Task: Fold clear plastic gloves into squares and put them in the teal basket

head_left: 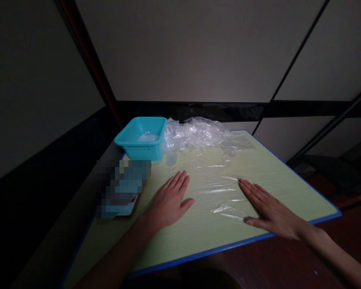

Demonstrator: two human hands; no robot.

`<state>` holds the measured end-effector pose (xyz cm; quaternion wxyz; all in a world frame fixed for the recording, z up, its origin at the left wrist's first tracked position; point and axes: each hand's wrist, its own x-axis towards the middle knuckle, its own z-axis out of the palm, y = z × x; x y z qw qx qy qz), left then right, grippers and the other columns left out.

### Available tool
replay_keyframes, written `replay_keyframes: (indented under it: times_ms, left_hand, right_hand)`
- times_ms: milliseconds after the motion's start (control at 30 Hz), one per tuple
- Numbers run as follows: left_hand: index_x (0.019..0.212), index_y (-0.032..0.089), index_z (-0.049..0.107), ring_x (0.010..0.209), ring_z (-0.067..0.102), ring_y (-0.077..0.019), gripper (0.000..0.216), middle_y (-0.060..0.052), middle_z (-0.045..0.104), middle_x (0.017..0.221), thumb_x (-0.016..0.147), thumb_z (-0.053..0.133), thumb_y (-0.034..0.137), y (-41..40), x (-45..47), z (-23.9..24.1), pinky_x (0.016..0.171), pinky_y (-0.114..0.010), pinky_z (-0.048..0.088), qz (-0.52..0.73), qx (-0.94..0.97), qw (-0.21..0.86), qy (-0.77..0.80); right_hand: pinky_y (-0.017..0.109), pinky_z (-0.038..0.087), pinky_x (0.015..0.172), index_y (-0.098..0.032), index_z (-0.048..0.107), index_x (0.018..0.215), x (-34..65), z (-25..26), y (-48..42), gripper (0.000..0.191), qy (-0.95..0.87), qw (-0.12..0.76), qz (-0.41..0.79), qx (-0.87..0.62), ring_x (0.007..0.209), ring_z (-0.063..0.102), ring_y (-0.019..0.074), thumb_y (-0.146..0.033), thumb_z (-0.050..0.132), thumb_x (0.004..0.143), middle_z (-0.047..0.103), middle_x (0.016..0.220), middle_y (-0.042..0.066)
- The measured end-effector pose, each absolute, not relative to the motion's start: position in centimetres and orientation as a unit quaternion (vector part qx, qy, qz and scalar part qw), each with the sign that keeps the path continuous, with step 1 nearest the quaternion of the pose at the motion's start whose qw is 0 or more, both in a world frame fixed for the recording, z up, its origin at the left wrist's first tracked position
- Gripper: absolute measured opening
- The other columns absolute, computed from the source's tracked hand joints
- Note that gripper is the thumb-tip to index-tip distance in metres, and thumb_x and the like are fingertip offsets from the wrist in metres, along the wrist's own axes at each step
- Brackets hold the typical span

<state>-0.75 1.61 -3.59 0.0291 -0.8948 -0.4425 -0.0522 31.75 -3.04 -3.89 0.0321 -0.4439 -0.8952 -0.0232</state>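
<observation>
A sheet of clear plastic film lies spread on a pale green table with a blue edge. My left hand rests flat on the table at the film's left side, fingers stretched out and together. My right hand lies flat on the film's right side, fingers extended, thumb out. Neither hand holds anything.
A turquoise plastic tub stands at the table's far left corner. Beside it a heap of crumpled clear plastic lies along the far edge. A blurred flat object lies at the left edge. Grey walls rise behind the table.
</observation>
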Motion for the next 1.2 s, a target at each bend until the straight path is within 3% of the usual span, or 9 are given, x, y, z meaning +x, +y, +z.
replay_keyframes:
  times_ms: [1200]
  left_hand:
    - [0.136, 0.007, 0.024, 0.134, 0.015, -0.0233, 0.069, -0.015, 0.019, 0.145, 0.086, 0.036, 0.054, 1.7, -2.0, -3.3, 0.107, -0.038, 0.021, -0.049, -0.885, 0.018, -0.462]
  right_hand:
    - [0.050, 0.027, 0.103, -0.016, -0.010, 0.140, 31.7, -3.9, -3.0, 0.090, -0.895, 0.046, -0.021, -0.444, 0.131, 0.017, 0.0297, -0.057, 0.044, 0.081, 0.009, 0.146, 0.012]
